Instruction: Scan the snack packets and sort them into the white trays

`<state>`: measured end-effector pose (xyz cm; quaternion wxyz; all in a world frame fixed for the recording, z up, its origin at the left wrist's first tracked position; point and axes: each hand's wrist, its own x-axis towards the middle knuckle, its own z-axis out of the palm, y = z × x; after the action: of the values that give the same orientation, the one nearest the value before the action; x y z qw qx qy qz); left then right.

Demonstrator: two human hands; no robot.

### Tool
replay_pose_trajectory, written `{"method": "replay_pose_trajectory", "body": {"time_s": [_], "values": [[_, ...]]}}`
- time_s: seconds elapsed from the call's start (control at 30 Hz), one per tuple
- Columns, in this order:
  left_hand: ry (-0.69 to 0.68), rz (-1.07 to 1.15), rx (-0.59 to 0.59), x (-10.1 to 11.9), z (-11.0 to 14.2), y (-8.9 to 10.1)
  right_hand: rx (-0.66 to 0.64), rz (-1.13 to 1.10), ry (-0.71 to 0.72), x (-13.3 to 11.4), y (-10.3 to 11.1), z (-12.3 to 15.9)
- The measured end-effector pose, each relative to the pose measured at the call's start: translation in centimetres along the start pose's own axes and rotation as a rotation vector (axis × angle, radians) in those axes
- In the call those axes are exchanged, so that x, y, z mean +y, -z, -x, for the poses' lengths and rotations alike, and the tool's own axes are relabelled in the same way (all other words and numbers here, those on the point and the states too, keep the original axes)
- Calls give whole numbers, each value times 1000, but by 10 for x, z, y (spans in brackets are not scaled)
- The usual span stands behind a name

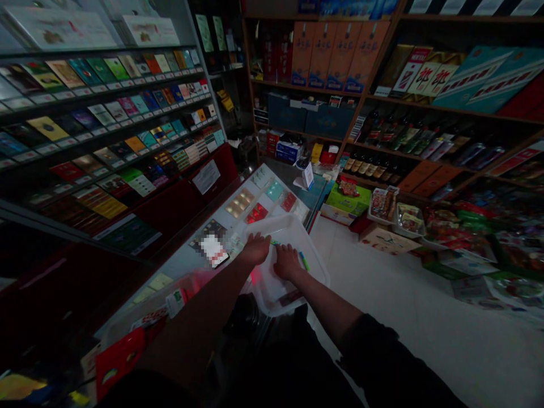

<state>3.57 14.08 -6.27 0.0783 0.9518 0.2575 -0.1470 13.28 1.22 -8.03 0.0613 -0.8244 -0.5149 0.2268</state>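
1. The left hand (pixel 256 249) lies palm down over a clear plastic tray (pixel 306 241), its grip open with fingers spread, holding nothing visible.
2. The right hand (pixel 288 263) is just beside it, fingers bent down; I cannot tell whether this grip holds anything.
3. A slim green-and-blue item (pixel 304 260) lies in the tray, near the right hand.
4. The tray is at the edge of the glass counter surface (pixel 176 265), near a pixelated rectangular item (pixel 212 249).

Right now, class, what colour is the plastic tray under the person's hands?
The plastic tray is clear, best seen in the head view.

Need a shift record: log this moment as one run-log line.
left hand: over clear plastic tray | right hand: over tray | beside: display counter
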Motion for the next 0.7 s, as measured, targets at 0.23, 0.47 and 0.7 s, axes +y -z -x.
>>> {"method": "replay_pose_trajectory", "body": {"time_s": [0.23,0.47,0.7], "values": [[19,34,-15,10,-9,5,18,-59,1,1,-2,-3],[39,30,-6,15,-5,2,5,-82,-4,-1,0,-2],[30,44,0,19,4,11,52,-141,-7,6,5,4]]}}
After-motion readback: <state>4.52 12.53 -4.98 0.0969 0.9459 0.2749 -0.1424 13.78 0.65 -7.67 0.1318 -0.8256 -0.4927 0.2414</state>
